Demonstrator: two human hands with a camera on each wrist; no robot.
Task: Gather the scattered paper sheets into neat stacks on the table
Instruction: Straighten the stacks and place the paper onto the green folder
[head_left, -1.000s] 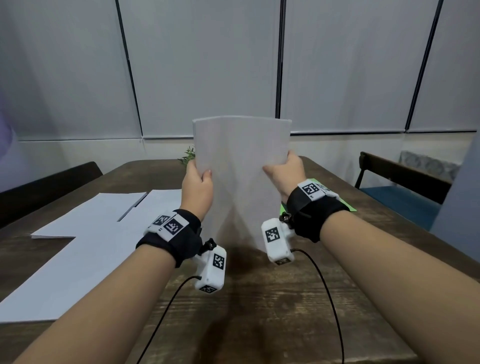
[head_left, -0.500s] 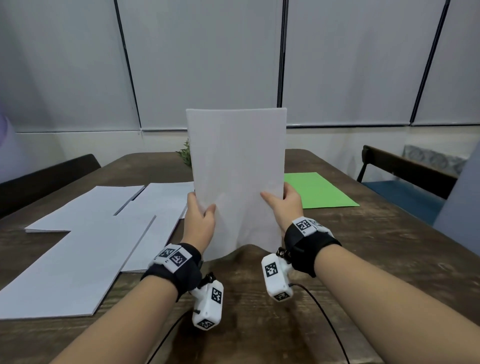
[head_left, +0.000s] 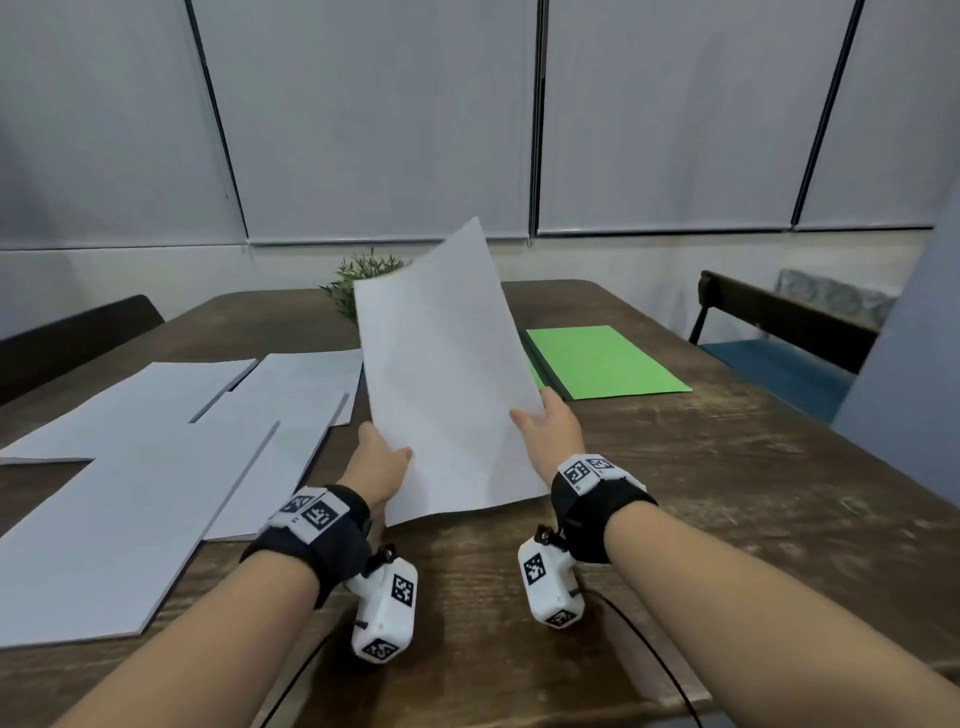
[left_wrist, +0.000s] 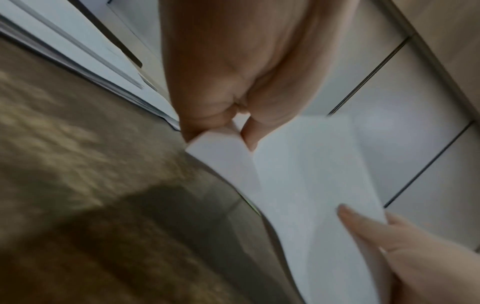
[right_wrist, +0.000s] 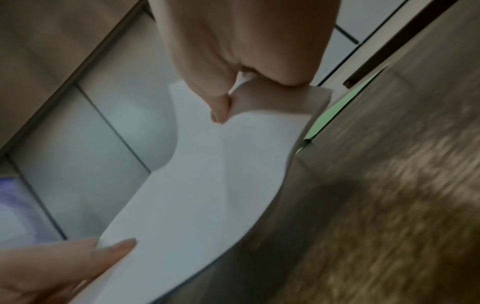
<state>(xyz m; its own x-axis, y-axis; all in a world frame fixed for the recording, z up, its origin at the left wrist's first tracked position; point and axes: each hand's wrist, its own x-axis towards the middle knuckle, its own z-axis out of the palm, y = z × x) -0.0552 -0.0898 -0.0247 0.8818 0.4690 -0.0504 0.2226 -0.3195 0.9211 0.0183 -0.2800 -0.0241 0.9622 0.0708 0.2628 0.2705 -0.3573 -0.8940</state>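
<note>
A bundle of white sheets (head_left: 447, 374) leans away from me over the wooden table (head_left: 675, 493), its near edge low above the wood. My left hand (head_left: 382, 457) pinches its left edge, thumb on top; the left wrist view shows the white bundle (left_wrist: 298, 185) caught between thumb and fingers (left_wrist: 207, 115). My right hand (head_left: 545, 423) pinches the right edge, and in the right wrist view the thumb (right_wrist: 221, 109) presses the bundle (right_wrist: 207, 174). More white sheets (head_left: 156, 493) lie spread and overlapping on the table's left side.
A green sheet (head_left: 602, 361) lies flat at the right, just past my right hand. A small green plant (head_left: 358, 278) stands at the far edge behind the held bundle. Dark chairs stand at left (head_left: 72, 338) and right (head_left: 769, 332).
The bundle stood upright on its lower edge before; both hands have now tipped it back and to the left, and brought it lower and nearer to me.
</note>
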